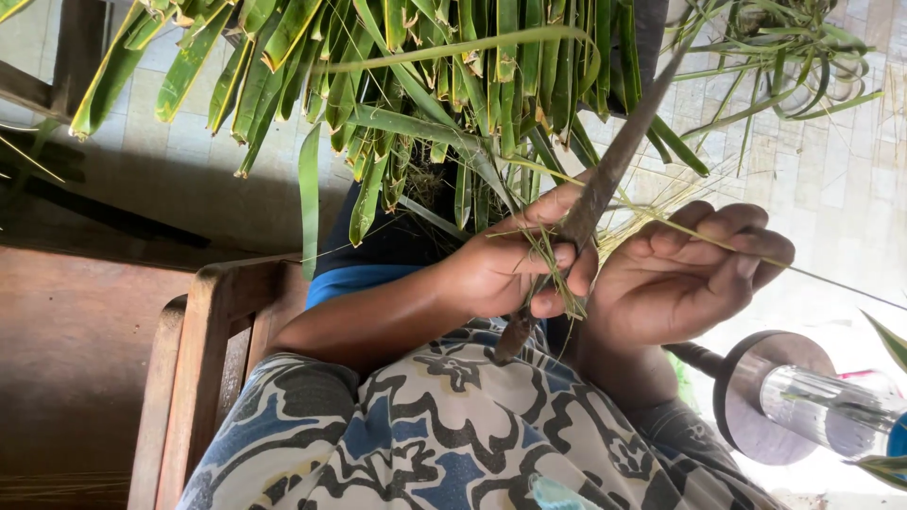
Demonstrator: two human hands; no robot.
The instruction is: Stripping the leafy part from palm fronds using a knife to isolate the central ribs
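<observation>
Hands: both bare, close together mid-frame, over the lap.
Left hand (505, 269): fingers wrapped round a dark stick-like blade (595, 194), prob. a knife or midrib tool, plus a thin pale leaf strip (557, 274) pinched under the thumb. Grip closed, firm.
Right hand (685, 274): fingers curled in, narrow grip on a thin green midrib strand (699, 236) running off to the right edge. Closed on it as far as I can tell.
Palm fronds (425, 85): big bunch of long green leaflets hanging across the top of frame, just above the hands; some tips brown, dry.
Handling: leaflets light, flexible, springy; strips thin, prob. tear easily along the grain, edges may cut skin. Midrib strand stiffer but snaps if bent hard. Best held near the base, close to the blade, w/ short pinch grip.
Blade: rigid, narrow, looks worn; hold low on the shaft, away from the working edge.
Lap: patterned cloth (444, 425), blue/cream/black, soft and uneven.
Seat: wooden chair frame (194, 368) at left.
Other: clear bottle (831, 411) beside a round dark disc (746, 401), lower right.
Floor: pale tiles (831, 179), bright daylight right side, shaded left.
</observation>
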